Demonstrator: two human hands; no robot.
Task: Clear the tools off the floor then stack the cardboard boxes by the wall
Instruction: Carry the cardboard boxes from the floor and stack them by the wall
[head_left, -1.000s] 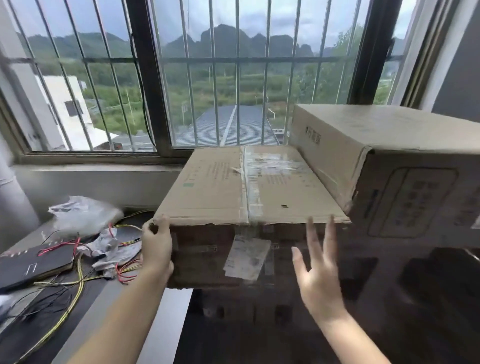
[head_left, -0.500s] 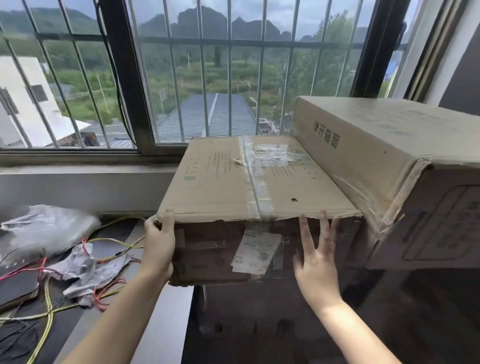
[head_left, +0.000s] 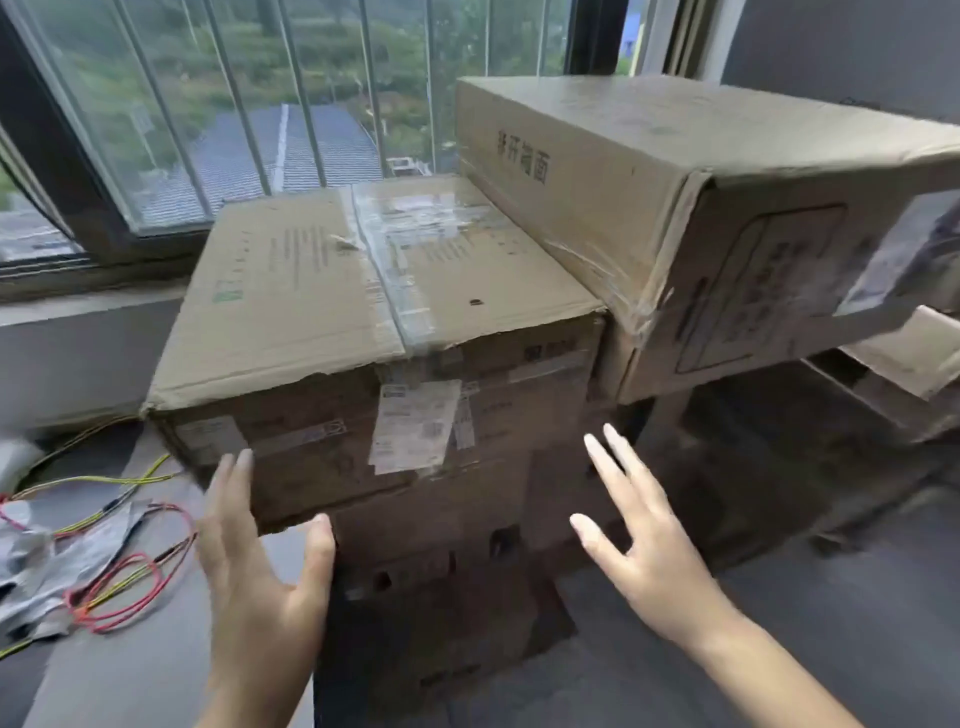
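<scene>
The taped cardboard box fills the centre of the frame, sitting on top of a darker lower box against the wall under the barred window. A second, longer box sits higher at the upper right, its near left corner touching our box's right edge.

Our left hand is at the lower left, fingers straight and spread, fingertips at the box's front left corner; blur keeps us from telling whether they touch. Our right hand is at the lower centre-right, fingers splayed and relaxed, holding nothing, in front of the lower box.

We judge the step to be squaring this box on the stack. To do it well, we should push with flat palms low on the front face, both hands evenly, so the box slides back without twisting, and check that its overhanging left front corner gets support from below.

At the lower left of the frame, red and yellow wires and crumpled plastic wrap lie just beside the stack.
</scene>
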